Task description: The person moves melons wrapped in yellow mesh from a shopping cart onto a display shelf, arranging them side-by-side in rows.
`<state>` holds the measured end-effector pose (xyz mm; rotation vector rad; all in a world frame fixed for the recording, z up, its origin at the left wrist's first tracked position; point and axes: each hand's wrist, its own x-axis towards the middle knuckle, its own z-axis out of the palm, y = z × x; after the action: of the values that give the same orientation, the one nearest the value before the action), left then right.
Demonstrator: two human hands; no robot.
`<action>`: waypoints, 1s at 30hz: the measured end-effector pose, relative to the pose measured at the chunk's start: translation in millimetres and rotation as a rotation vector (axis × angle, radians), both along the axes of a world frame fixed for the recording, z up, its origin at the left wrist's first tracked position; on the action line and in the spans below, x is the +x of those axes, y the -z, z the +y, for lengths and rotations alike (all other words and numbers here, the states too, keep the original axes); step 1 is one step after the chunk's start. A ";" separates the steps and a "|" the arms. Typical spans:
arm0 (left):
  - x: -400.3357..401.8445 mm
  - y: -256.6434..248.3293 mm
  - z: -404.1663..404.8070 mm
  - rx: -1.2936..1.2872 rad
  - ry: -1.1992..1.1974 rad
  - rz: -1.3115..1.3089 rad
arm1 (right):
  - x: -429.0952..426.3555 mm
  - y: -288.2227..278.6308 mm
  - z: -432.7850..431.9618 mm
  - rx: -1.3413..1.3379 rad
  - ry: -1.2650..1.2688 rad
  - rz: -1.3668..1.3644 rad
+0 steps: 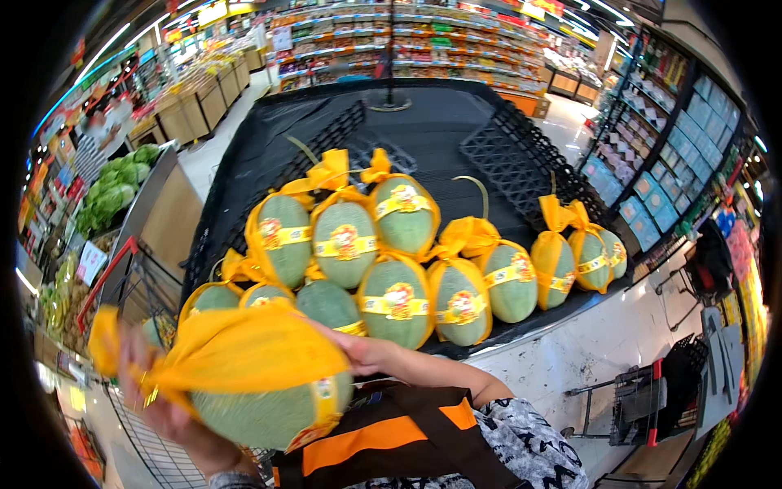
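Note:
A green melon (263,412) in a yellow-orange wrap is held close to my body, tilted on its side. My left hand (143,379) grips the gathered end of the wrap, where a gold twist tie shows. Against the melon's far side lies my right hand (357,351), its fingers partly hidden behind the fruit. Just beyond it, several wrapped melons (397,302) with yellow printed bands stand along the front edge of a black display table (421,140). Some are stacked, such as the upper melon (403,214).
Black plastic crates (513,162) rest on the table around a pole base (387,101). A wire shopping cart (146,437) stands at my lower left, and another cart (635,403) is on the right. Leafy vegetables (116,186) fill a stand at left, near a person (91,153).

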<state>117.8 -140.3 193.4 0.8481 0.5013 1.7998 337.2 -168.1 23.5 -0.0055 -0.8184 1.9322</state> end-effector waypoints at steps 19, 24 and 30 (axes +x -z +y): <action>398.2 60.6 98.0 -0.099 1.106 0.183 | 207.1 -10.5 -110.5 -0.304 1.320 -0.393; 450.8 62.5 121.9 -0.220 0.964 0.409 | 256.7 -29.4 -80.4 -0.537 1.117 -0.255; 501.9 67.6 171.4 -0.258 0.754 0.694 | 288.3 -33.8 -14.6 -0.906 0.996 -0.159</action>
<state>619.7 31.1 125.8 1.2624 0.7089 0.7123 625.5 -182.8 57.2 -0.9363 0.0782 1.1758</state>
